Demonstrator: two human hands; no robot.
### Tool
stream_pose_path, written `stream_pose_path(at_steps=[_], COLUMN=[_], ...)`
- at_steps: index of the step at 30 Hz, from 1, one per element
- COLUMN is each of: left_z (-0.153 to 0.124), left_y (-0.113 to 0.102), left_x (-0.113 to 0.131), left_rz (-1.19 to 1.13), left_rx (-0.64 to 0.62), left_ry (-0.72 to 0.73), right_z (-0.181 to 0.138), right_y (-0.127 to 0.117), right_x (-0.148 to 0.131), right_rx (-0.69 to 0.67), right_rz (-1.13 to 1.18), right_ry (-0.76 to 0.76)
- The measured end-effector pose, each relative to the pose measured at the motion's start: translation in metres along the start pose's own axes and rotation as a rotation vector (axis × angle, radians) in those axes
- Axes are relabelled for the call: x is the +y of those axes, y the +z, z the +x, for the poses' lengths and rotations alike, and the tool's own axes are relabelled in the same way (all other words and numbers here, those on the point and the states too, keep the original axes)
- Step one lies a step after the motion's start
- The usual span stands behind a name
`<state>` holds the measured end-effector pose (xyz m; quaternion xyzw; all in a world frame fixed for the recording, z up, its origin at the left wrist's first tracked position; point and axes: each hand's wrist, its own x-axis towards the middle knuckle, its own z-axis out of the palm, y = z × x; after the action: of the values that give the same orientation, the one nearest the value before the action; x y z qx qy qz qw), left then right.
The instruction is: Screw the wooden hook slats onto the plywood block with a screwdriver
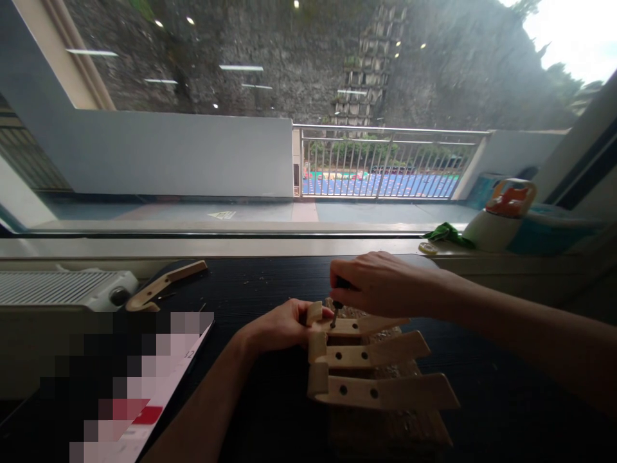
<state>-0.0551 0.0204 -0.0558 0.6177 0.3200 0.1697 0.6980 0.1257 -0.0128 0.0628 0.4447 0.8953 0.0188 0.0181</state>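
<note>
My right hand [378, 276] is closed around the dark handle of a screwdriver [336, 314]. The screwdriver stands nearly upright, its tip at a hole in the farthest pale wooden hook [371, 325]. My left hand [284, 325] grips that hook near its curled end, with some fingers hidden behind the wood. Two similar hooks, a middle one [398, 349] and a near one [407, 391], lie side by side towards me, each with two dark holes. Under all three is a rough brown wooden board [390, 432], mostly in shadow.
On the dark table [260, 286], a loose wooden hook [176, 278] lies at the left beside a white ribbed unit [72, 286]. A pale printed sheet [166, 376] is partly blurred out. A green cloth [446, 235] and an orange-topped white container [511, 199] stand on the windowsill [289, 247].
</note>
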Motion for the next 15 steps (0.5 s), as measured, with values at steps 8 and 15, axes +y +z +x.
stream_pose_path(at_steps=[8,15], left_z=[-0.002,-0.002], left_y=[0.002,0.002], left_x=[0.005,0.005], left_rz=[0.001,0.021], left_rx=[0.007,0.004], left_ry=[-0.009,-0.009], right_z=[0.004,0.009], right_y=[-0.011,0.000], right_x=[-0.005,-0.002], right_rx=[-0.053,0.002], right_rz=[0.034,0.064], right_ry=[-0.167,-0.103])
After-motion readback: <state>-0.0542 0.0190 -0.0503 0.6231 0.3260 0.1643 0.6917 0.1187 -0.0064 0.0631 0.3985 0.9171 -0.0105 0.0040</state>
